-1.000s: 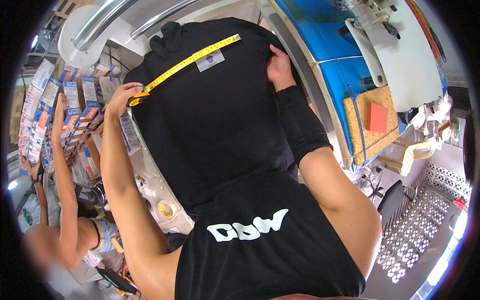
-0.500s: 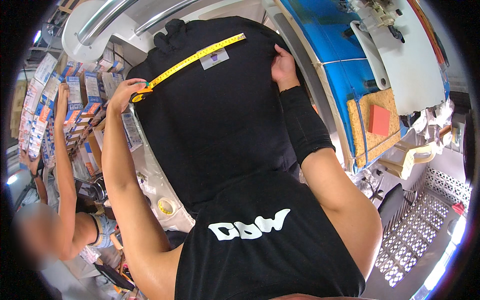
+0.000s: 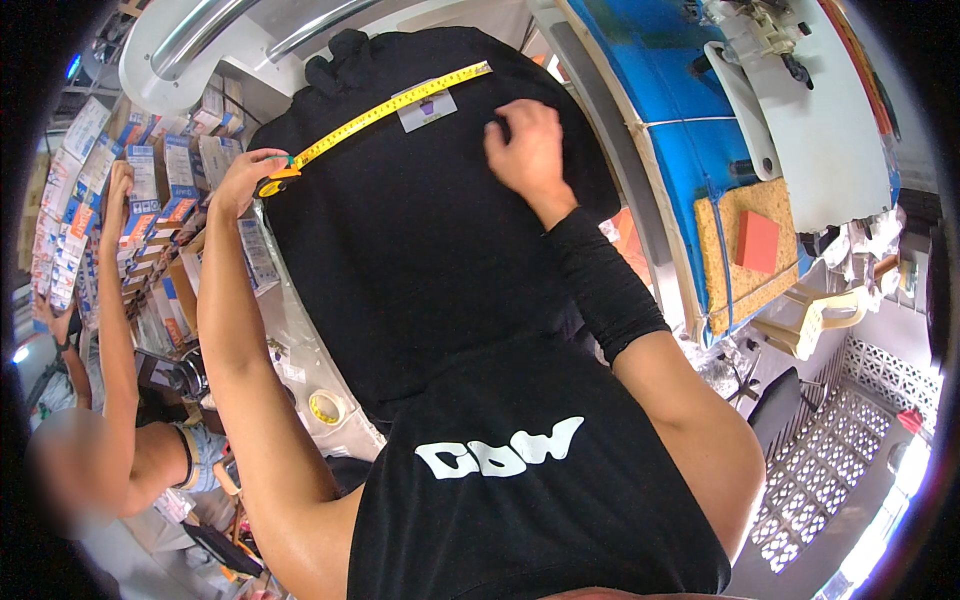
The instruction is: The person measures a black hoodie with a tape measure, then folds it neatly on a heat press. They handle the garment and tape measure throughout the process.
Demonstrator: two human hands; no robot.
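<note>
**A yellow strip [image 3: 390,107] lies across the black cloth [image 3: 420,250]**

The step here looks like measuring how wide the top part of the cloth is. The cloth is spread out in front of the person. The strip runs over its upper part and across the top edge of a small pale card [image 3: 428,114]. The left hand [image 3: 248,178] grips the tape measure [image 3: 277,182] at the cloth's left side. The right hand [image 3: 528,150] is over the cloth, near the loose end, with its fingers a bit bent and nothing seen in it. I cannot tell if it touches the cloth. I think the next move needs a steady left hand and a soft right hand, so the strip does not slip.
</note>
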